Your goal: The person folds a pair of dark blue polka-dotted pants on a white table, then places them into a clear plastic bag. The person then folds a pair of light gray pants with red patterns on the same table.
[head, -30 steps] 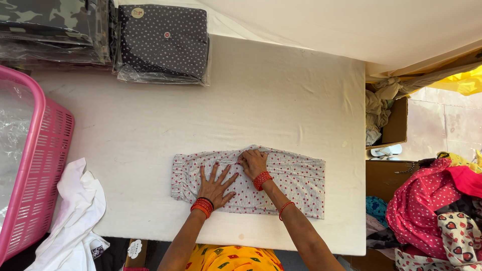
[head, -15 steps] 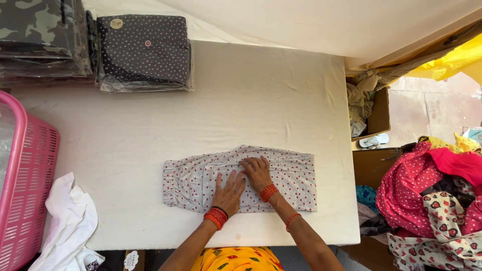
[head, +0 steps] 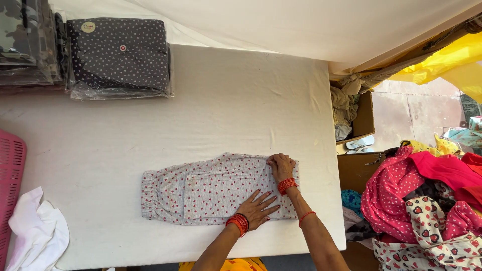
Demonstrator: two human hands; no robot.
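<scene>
A folded grey garment with small red dots (head: 201, 193) lies flat on the white cloth-covered table (head: 226, 110), near its front edge. My left hand (head: 258, 207) presses flat on the garment's lower right part, fingers spread. At the garment's upper right corner my right hand (head: 281, 165) rests with its fingers curled on the fabric. Both wrists carry red bangles.
Plastic-wrapped folded clothes, one dark with dots (head: 119, 56) and one camouflage (head: 25, 42), sit at the table's back left. A pink basket (head: 10, 175) and white cloth (head: 35, 236) are at the left. Cardboard boxes (head: 364, 118) and a heap of colourful clothes (head: 432, 200) stand to the right.
The view has shifted left. My right hand slid to the garment's right end, and my left hand followed rightward, smoothing the folded fabric.
</scene>
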